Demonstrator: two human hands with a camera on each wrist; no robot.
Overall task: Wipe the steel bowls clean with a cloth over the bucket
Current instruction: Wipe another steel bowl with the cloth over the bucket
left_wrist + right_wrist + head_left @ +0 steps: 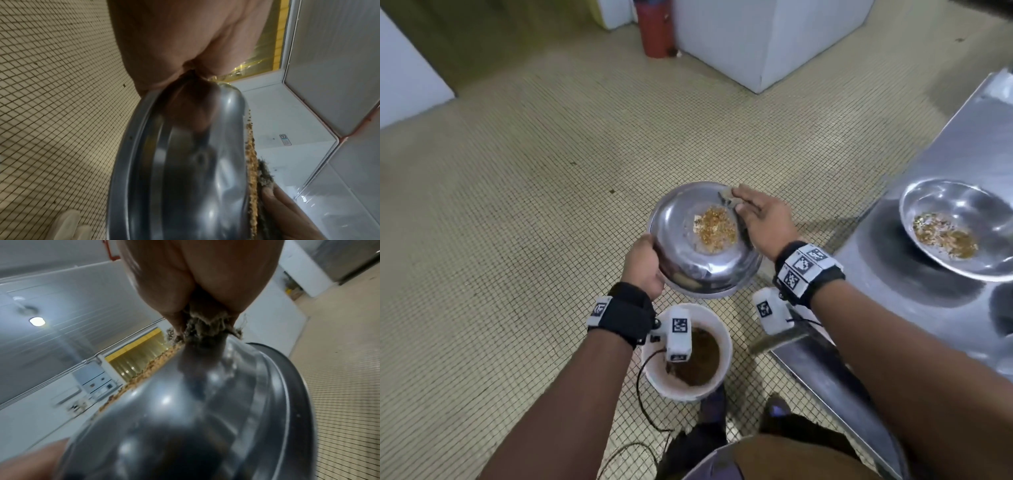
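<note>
A steel bowl (pixel 681 253) is tilted toward me above the floor, just beyond the white bucket (pixel 726 342) of brown water. Yellow-brown food scraps (pixel 715 228) stick to its middle. My left hand (pixel 643 265) grips its left rim. My right hand (pixel 760 219) holds a frayed grey cloth (pixel 726 200) against the upper right inside of the bowl. In the left wrist view the bowl (pixel 185 178) fills the frame, with the cloth (pixel 265 172) at its far edge. The right wrist view shows the cloth (pixel 205 326) bunched under my fingers on the bowl (pixel 205 418).
A second steel bowl (pixel 962 202) with food scraps sits on the steel table (pixel 928 291) at the right. A red cylinder (pixel 655 27) and a white cabinet (pixel 774 41) stand far back on the tiled floor. My feet (pixel 714 404) are beside the bucket.
</note>
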